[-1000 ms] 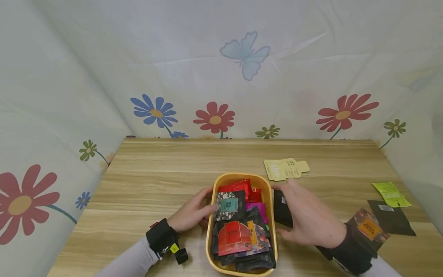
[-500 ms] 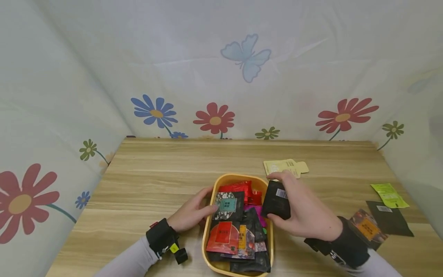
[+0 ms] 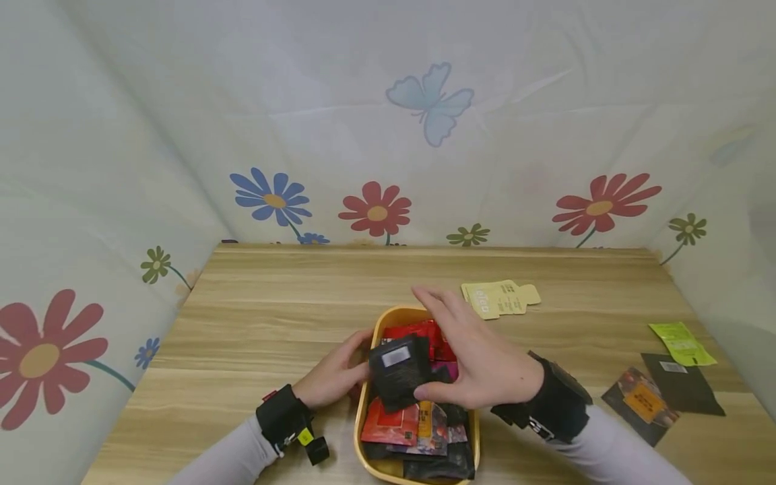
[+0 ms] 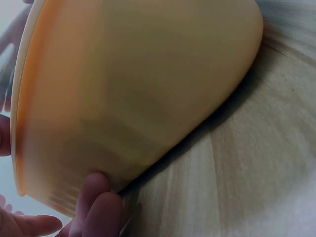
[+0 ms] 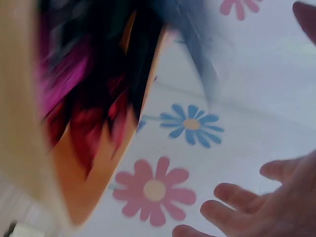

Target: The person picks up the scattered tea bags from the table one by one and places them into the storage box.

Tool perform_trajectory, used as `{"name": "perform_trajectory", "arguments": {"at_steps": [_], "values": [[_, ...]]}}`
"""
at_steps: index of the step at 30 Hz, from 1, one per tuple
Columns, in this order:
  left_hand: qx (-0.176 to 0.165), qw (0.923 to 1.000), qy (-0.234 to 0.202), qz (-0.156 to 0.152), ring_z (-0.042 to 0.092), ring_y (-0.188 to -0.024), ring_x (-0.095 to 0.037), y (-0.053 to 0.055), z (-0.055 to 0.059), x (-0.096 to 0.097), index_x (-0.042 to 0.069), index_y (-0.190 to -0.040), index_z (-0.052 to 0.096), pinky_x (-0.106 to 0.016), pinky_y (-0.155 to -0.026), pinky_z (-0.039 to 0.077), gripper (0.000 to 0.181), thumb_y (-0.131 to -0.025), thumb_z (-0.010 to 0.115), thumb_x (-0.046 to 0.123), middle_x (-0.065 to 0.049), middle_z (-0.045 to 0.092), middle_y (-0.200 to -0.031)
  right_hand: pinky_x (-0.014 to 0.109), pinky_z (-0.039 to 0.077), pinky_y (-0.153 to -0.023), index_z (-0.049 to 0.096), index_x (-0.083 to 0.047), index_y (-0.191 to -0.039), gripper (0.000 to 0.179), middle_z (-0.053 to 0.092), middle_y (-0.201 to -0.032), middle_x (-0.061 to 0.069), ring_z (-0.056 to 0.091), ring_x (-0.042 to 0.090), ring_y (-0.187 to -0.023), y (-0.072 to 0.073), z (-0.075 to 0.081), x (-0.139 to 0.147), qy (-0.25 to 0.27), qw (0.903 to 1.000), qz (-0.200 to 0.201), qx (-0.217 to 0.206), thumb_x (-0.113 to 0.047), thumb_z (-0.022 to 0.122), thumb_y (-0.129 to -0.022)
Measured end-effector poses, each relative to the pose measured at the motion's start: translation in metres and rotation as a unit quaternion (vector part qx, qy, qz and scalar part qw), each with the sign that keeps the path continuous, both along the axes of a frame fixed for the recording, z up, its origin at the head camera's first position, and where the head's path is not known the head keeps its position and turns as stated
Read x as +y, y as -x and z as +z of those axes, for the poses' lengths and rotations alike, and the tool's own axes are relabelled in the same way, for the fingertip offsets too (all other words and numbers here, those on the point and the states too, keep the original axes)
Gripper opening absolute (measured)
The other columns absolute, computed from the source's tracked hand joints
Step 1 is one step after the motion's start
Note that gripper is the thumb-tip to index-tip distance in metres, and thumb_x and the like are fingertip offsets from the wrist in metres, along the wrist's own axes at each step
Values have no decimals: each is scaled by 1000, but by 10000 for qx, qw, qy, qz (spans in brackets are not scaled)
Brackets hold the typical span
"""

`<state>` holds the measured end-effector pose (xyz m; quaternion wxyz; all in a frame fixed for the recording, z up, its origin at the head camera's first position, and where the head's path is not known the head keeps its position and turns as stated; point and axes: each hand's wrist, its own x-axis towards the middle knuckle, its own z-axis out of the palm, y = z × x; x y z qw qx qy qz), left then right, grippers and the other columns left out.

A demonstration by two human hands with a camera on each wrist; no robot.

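A yellow plastic basket (image 3: 358,439) filled with small sachets stands at the table's front middle. My left hand (image 3: 332,377) holds its left side, thumb at the rim and fingers against the outer wall (image 4: 148,79), as the left wrist view shows. Over the basket's left part, a black sachet (image 3: 397,382) with a white label lies tilted on or just above the others. My right hand (image 3: 481,367) is above the basket's right side, fingers spread and thumb beside the black sachet. In the right wrist view its fingers (image 5: 237,197) hold nothing.
Inside the basket are red packets (image 3: 412,330), a red-and-black sachet (image 3: 388,426) and several dark ones. A pale yellow packet (image 3: 500,298) lies behind it. Farther right are a patterned sachet (image 3: 639,404), a black sachet (image 3: 682,387) and a lime-green packet (image 3: 684,342).
My right hand has carried the black sachet from beside the basket leftward over it and let go, fingers spreading. The basket shifted slightly left; my left hand stayed on it.
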<state>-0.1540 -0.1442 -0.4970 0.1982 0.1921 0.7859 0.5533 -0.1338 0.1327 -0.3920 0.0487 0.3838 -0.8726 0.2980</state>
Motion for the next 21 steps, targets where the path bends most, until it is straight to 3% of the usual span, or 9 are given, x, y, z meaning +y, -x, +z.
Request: {"name": "perform_trajectory", "arguments": {"at_steps": [3,6,14,21], "values": [[12,10000,-38,-27,65,-69,-20,1,-3,0,16,-156,34,-41,-59,57,64,-97,57,28,-10,46,-145,53,39,-108,3,-25,-163,125,11,-165,2,23,23,-146,3,-6,8,-232,9997,-125,26,-63,77,-69],[5,10000,14,11,65,-70,-20,0,-3,0,16,-156,34,-40,-59,57,65,-97,58,31,-10,46,-144,58,35,-109,3,-23,-163,125,6,-166,3,16,28,-150,3,-11,19,-373,9989,-292,-9,-66,74,-70],[32,10000,-20,-21,65,-73,-20,1,-5,0,17,-156,35,-41,-60,58,64,-98,57,31,-9,46,-145,65,37,-104,5,-24,-164,122,7,-167,9,19,36,-149,0,-32,64,-807,9911,-1055,65,-70,71,-71],[69,10000,12,8,65,-70,-20,1,-5,0,18,-156,35,-40,-60,57,64,-97,58,29,-9,46,-145,66,36,-104,20,-12,-161,116,16,-163,18,27,45,-143,-4,-58,106,-1310,9802,-1456,278,-70,68,-74]]}}
